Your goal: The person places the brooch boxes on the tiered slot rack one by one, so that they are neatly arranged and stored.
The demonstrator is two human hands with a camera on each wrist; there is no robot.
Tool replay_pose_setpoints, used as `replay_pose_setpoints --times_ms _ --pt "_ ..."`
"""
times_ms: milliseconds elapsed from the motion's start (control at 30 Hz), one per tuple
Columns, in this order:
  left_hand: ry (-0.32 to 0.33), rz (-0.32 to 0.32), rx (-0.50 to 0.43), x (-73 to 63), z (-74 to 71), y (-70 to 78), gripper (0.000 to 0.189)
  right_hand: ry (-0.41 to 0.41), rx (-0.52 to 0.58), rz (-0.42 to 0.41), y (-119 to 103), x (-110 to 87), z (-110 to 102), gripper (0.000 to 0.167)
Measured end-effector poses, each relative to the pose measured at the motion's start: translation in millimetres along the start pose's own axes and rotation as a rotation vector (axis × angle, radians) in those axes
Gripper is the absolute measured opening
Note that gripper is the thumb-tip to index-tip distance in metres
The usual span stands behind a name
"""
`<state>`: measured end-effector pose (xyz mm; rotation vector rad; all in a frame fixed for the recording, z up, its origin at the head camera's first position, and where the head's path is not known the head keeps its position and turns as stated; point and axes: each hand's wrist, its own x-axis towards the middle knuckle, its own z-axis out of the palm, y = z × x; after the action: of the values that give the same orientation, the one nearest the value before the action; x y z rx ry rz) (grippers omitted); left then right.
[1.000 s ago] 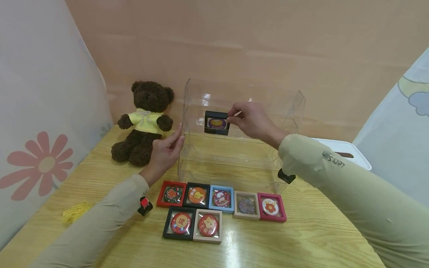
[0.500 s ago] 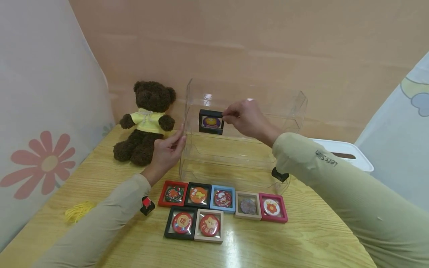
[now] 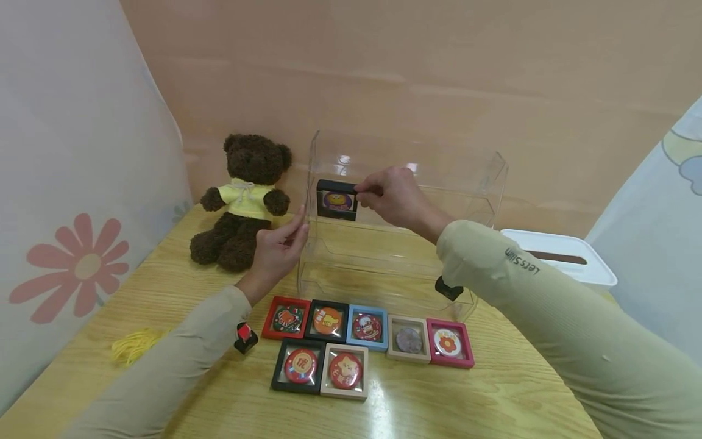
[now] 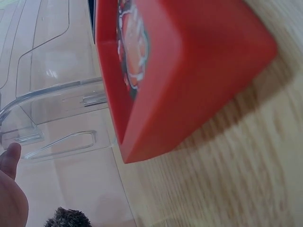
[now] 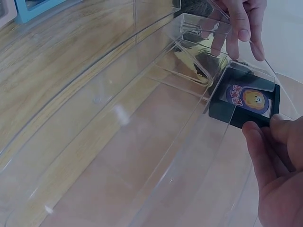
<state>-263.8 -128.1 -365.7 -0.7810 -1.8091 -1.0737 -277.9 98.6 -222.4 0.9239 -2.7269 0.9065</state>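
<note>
My right hand (image 3: 399,198) pinches the right edge of a black display frame (image 3: 336,213) with a purple and yellow round badge inside. That frame stands upright on an upper tier of a clear acrylic display rack (image 3: 378,265), close to its left side panel. In the right wrist view the frame (image 5: 251,100) sits behind the tier's clear front lip, fingertips on its edge. My left hand (image 3: 276,250) grips the rack's left side panel between thumb and fingers; from the right wrist view, the left hand (image 5: 241,23) has fingers on both faces of the panel.
Several framed badges lie in two rows before the rack, including a red frame (image 3: 267,326), a blue frame (image 3: 366,347) and a pink frame (image 3: 463,364). A brown teddy bear (image 3: 249,201) sits left of the rack. Yellow string (image 3: 134,346) and a white tissue box (image 3: 595,265) flank them.
My right hand has slid the black display frame leftward along the tier, nearer the left side panel. The left hand keeps its grip on the panel. The head view has shifted slightly.
</note>
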Motion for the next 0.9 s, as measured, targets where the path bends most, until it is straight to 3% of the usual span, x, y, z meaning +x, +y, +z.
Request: replay_pose_setpoints --times_ms 500,667,900 --pt "-0.008 -0.011 -0.018 0.1 1.0 -0.8 0.034 0.044 -0.047 -0.173 6.8 -14.0 -1.6 0.024" --pt "0.005 -0.019 -0.016 -1.3 0.4 -3.2 0.034 0.017 -0.114 -0.264 12.2 -42.1 3.5 0.017" --pt "-0.006 -0.038 -0.024 -3.5 -0.1 -5.9 0.033 -0.05 -0.058 -0.391 30.6 -106.3 18.2 0.006"
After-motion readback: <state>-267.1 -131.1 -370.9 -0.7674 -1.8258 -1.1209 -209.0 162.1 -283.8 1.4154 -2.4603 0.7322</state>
